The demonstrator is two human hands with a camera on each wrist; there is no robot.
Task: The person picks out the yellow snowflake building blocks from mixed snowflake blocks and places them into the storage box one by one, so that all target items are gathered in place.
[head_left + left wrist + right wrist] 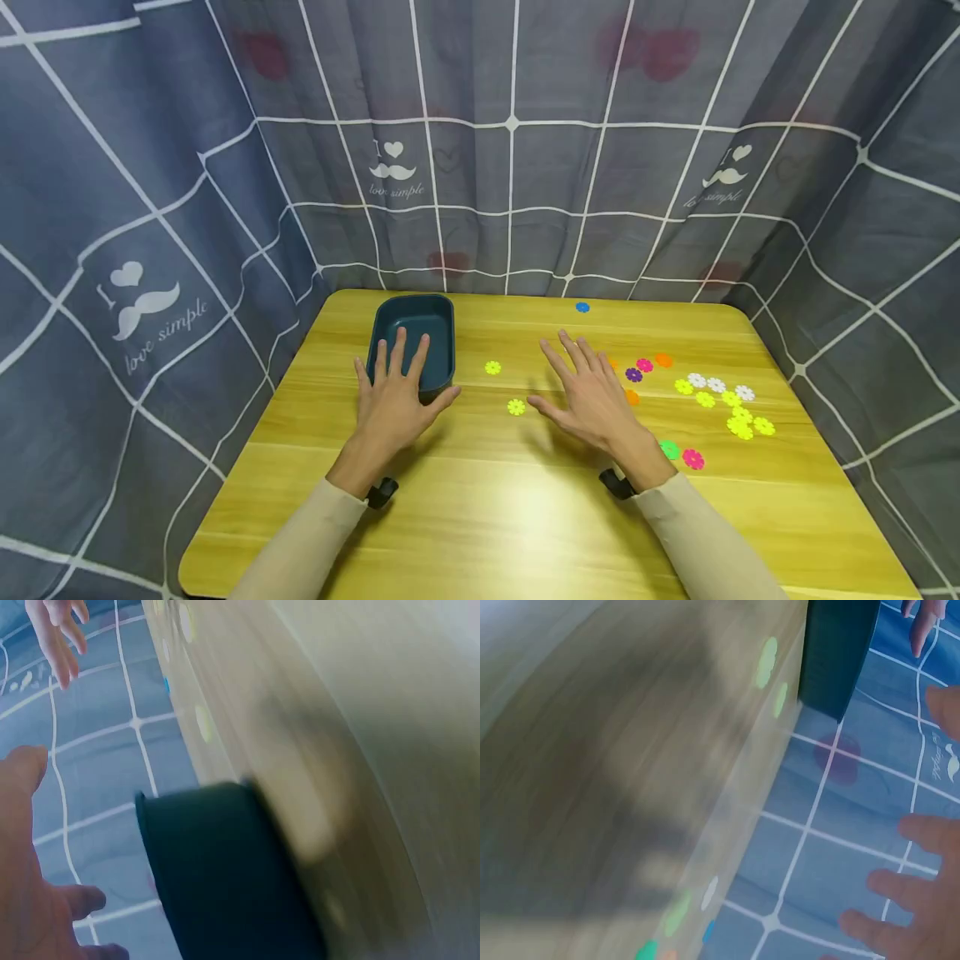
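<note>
My left hand (pixel 393 400), fingers spread and straight, is over the near end of a dark teal bin (pixel 452 337) and overlaps it in the head view. The left wrist view shows the bin's outer side (pixel 225 877) beside that hand. My right hand (pixel 592 396) is held above the middle of the table, its fingers extended and nothing in its grasp. Two yellow-green flower-shaped pieces (pixel 516 407) lie between the hands. Just beyond the right fingers are a purple flower piece (pixel 633 375), a pink one (pixel 645 365) and an orange one (pixel 663 360), with others partly hidden.
On the wooden table (pixel 465 517), several yellow-green pieces (pixel 740 427) and white pieces (pixel 716 385) are scattered at the right. A green piece (pixel 670 450) and a pink piece (pixel 693 459) lie by the right forearm. One blue piece (pixel 582 307) is near the back edge. Grey-blue curtains (pixel 480 167) enclose three sides.
</note>
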